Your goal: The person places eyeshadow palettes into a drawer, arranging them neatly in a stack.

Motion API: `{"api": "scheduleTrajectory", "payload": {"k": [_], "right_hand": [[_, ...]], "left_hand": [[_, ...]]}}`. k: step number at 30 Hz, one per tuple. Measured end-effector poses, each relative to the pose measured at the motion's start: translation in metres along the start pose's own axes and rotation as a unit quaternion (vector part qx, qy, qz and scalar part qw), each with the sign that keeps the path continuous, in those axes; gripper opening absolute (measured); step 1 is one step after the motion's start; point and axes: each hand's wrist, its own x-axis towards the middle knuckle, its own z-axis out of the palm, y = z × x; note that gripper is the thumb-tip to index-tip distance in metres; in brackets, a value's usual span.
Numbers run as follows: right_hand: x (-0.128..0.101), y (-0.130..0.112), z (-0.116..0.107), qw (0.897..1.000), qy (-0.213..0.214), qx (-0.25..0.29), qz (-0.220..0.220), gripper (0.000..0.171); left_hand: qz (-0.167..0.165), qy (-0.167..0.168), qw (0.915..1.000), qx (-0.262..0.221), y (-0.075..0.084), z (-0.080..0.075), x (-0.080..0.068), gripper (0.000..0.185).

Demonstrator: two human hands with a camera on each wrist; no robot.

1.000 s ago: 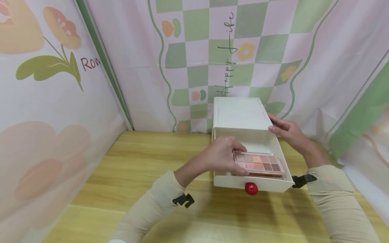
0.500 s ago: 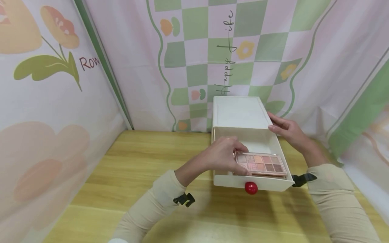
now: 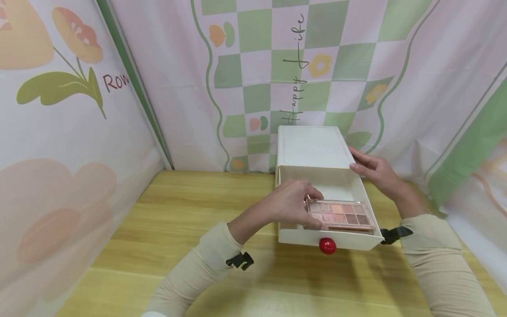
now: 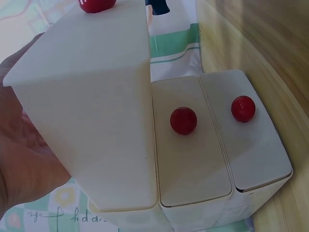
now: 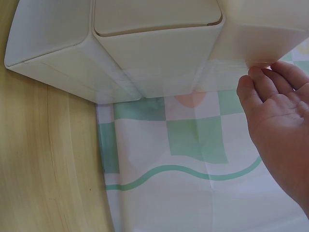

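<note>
A white drawer cabinet (image 3: 310, 147) stands by the back curtain with its top drawer (image 3: 293, 237) pulled out. Inside the drawer, towards its front, lies an eyeshadow palette (image 3: 340, 213) with pink, orange and brown pans under a clear lid. Another flat edge shows just beneath it. My left hand (image 3: 291, 204) pinches the palette's left end, thumb on the near edge and fingers on the far one. In the left wrist view the drawer hides the fingertips of that hand (image 4: 24, 154). My right hand (image 3: 376, 174) touches the cabinet's right side, fingers nearly straight.
A red knob (image 3: 327, 245) sticks out from the open drawer's front. Two closed drawers, each with a red knob (image 4: 183, 121), sit beneath it in the left wrist view. The cabinet is on a wooden table (image 3: 158, 229), with printed curtains (image 3: 257, 70) behind and beside it.
The palette, slightly raised and tilted a second ago, has come down flatter in the drawer and shifted a little right. My left hand has stayed on its end; the right hand has hardly moved.
</note>
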Motion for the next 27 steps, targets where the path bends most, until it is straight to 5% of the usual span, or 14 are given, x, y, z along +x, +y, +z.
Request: {"api": "scheduleTrajectory", "payload": {"k": [15, 27], "right_hand": [[0.000, 0.000, 0.003, 1.000, -0.004, 0.008, -0.005, 0.058], [0.000, 0.002, 0.002, 1.000, 0.002, 0.012, -0.010, 0.058]], "left_hand": [[0.005, 0.037, 0.9980, -0.052, -0.008, 0.000, -0.016, 0.062], [0.002, 0.177, 0.9709, -0.162, -0.024, -0.001, -0.057, 0.046]]}}
